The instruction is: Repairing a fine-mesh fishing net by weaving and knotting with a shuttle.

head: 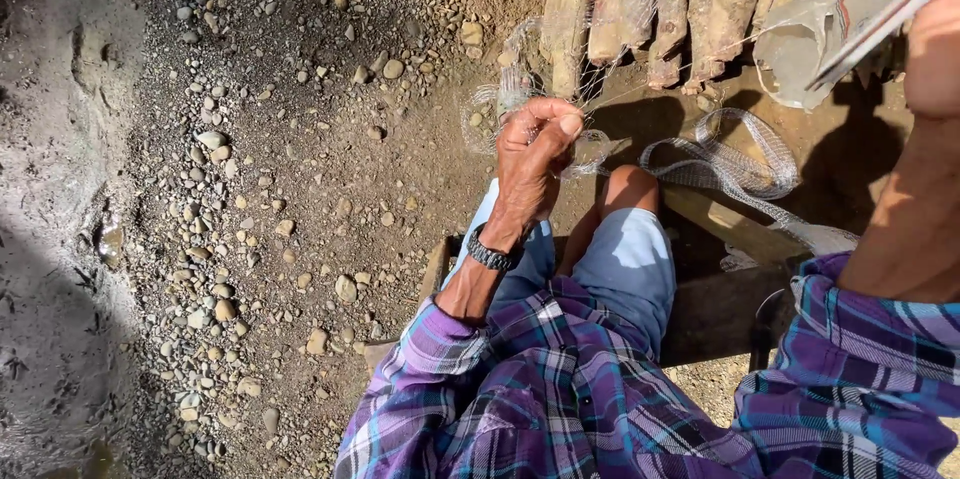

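My left hand [535, 154] is closed around a bunch of fine, pale fishing net [730, 164] held above my knees. The net spreads up over the logs and trails in a band to the right. My right hand [932, 34] is raised at the top right edge, gripping a thin flat netting tool [880, 24] that slants across the corner. I sit on a wooden bench [720, 314], in blue shorts and a purple plaid shirt. A dark wristband is on my left wrist.
Sandy ground strewn with several pebbles [260, 189] fills the left. Rough wooden logs [650, 9] lie side by side at the top. A pale sack [810, 34] rests near them. Dark wet mud [50, 239] borders the far left.
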